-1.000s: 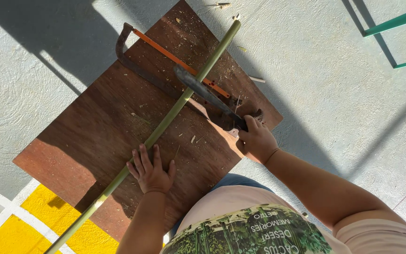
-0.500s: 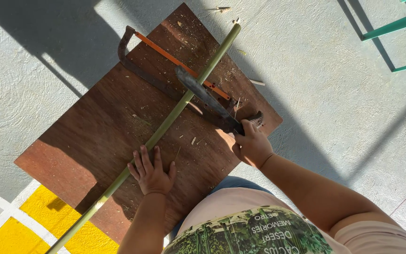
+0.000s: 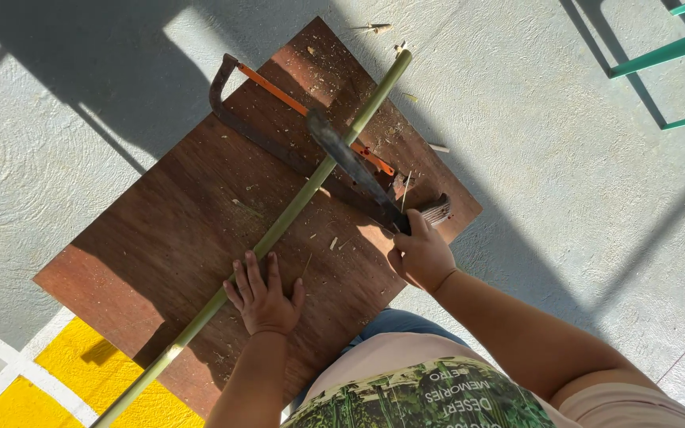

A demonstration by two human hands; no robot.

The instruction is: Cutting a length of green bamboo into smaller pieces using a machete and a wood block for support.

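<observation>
Two hands work on the brown board (image 3: 168,238). Your left hand (image 3: 263,297) presses flat, fingers spread, on the green bamboo pole (image 3: 295,208) lying diagonally across it. Your right hand (image 3: 420,255) grips the knife (image 3: 354,168), blade resting on the pole, above a hacksaw (image 3: 279,119).

My left hand (image 3: 263,297) lies flat on the brown board (image 3: 168,238), pinning the green bamboo pole (image 3: 295,202). My right hand (image 3: 420,255) has the machete (image 3: 354,166) across the pole, over the hacksaw (image 3: 279,131).
</observation>
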